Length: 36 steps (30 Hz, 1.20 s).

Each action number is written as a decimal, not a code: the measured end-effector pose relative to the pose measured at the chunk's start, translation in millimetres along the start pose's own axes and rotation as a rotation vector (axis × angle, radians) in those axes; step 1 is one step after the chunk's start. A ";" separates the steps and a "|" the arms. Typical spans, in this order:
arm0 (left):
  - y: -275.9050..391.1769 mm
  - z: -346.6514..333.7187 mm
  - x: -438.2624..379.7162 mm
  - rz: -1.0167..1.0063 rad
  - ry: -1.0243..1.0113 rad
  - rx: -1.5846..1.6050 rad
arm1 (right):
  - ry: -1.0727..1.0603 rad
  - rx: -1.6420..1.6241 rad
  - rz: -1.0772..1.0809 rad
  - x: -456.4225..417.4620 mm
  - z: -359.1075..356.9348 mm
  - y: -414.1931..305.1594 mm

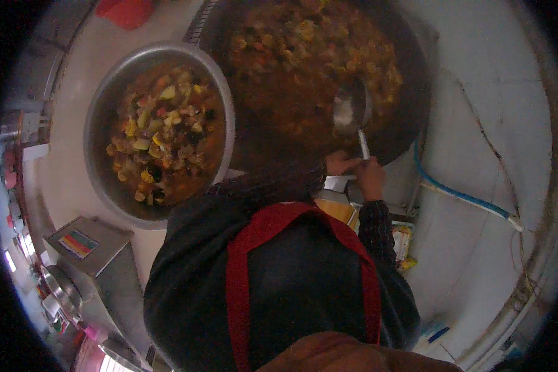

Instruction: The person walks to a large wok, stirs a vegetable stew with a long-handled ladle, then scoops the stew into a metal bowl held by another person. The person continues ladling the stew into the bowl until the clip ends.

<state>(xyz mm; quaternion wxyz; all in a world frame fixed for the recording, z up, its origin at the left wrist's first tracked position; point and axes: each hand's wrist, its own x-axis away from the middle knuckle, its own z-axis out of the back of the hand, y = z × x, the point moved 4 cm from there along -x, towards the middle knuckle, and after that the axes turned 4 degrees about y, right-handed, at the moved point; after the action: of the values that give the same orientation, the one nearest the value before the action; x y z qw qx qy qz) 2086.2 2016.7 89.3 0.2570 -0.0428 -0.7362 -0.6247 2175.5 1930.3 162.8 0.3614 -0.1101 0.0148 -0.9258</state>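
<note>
My right hand point(371, 179) grips the handle of a large metal ladle point(363, 144). The ladle's bowl rests at the near right part of a huge dark wok point(279, 156), over a brown stew point(283, 100) with mixed chunks. Close beside the right hand is my left hand point(342, 163), its fingers reaching towards the handle; whether they grip it is unclear. To the left of the wok stands a wide metal basin point(230, 116) holding a similar stew point(167, 125) with yellow, green, black and orange pieces.
A red object point(125, 13) lies at the upper left. Below the basin is a metal cabinet point(93, 246) with a coloured label. A blue hose point(465, 193) runs along the pale tiled surface point(474, 260) on the right. Metal bowls point(63, 290) show at the lower left.
</note>
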 end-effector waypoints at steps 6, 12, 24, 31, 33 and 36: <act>-24.7 7.4 -52.1 0.066 -0.069 -0.134 | -0.165 0.093 0.054 -42.8 -37.9 21.4; -39.8 41.3 -87.6 0.168 0.152 -0.110 | -0.317 -0.127 0.251 -106.5 -154.7 11.7; -108.7 102.2 -134.8 0.368 0.425 -0.121 | -0.629 -0.736 0.302 -136.6 -206.5 -48.7; -109.6 124.9 -122.9 0.372 0.566 -0.145 | -0.561 -0.793 0.456 -128.3 -195.7 -70.3; -106.4 127.9 -113.0 0.370 0.605 -0.146 | -0.523 -1.011 0.455 -117.3 -187.8 -72.8; -108.0 139.0 -88.0 0.357 0.716 -0.152 | -0.580 -1.046 0.443 -108.1 -184.0 -92.8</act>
<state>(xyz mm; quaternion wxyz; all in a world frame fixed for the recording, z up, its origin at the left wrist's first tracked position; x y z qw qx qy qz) 2075.7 2147.0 -57.8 0.5977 0.0312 -0.5329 -0.5982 2151.5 2061.9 -27.6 0.4322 -0.5123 0.3888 -0.6321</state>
